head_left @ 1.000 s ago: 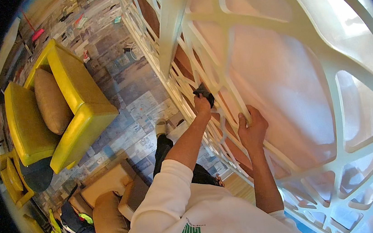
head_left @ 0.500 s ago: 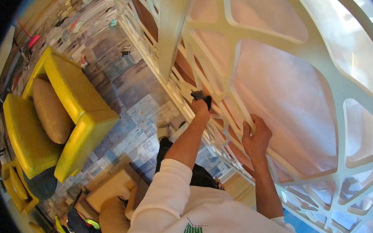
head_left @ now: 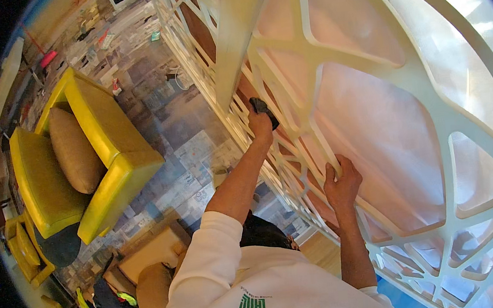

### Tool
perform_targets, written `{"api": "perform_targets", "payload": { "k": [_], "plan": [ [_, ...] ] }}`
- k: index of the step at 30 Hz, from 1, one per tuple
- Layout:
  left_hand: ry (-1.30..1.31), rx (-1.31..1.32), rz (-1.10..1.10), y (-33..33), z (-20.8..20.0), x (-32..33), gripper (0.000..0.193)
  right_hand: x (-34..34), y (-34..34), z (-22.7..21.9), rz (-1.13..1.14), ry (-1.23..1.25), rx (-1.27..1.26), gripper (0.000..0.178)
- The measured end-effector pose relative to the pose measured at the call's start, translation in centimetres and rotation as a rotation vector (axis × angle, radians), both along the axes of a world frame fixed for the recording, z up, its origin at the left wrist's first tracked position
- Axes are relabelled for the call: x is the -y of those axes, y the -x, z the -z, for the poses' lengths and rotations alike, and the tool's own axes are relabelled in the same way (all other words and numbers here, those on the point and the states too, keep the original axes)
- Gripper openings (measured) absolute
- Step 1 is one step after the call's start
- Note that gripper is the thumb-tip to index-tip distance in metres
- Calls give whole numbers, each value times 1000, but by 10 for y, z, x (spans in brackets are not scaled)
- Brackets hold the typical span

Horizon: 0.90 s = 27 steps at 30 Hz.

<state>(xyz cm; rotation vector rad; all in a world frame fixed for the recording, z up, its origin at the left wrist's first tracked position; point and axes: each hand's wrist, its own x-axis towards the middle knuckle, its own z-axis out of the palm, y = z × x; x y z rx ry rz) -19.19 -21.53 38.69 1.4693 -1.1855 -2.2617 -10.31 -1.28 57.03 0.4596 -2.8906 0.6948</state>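
A tall white lattice panel with large rounded cut-outs fills the right side. My left hand is closed on a dark cloth and holds it against the thin slats at the panel's left. My right hand is lower and to the right, its fingers wrapped round a pale bar of the lattice. Pinkish-white sheeting shows behind the cut-outs. Part of the cloth is hidden by my left fingers.
To the left stands a yellow armchair with a brown cushion. A cardboard box and a pile of clothing lie at the lower left. Small items are scattered on the patterned floor.
My left hand has moved up a little along the slats with the dark cloth. The right hand keeps its hold on the bar. The whole view has shifted slightly.
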Motion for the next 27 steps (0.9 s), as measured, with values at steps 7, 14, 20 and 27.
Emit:
{"api": "perform_targets", "payload": {
  "k": [7,14,20,27],
  "plan": [
    [118,0,141,4,-24,26,43,-5,-1,4,31,28,92,29],
    [614,5,221,-10,-23,-7,43,-3,-2,10,5,-14,54,36],
    [280,-90,158,-46,-31,-61,36,37,-10,-18,-243,128,-279,37],
    [133,-381,148,-31,24,-45,33,84,19,-6,-314,288,-274,24]
  ]
}}
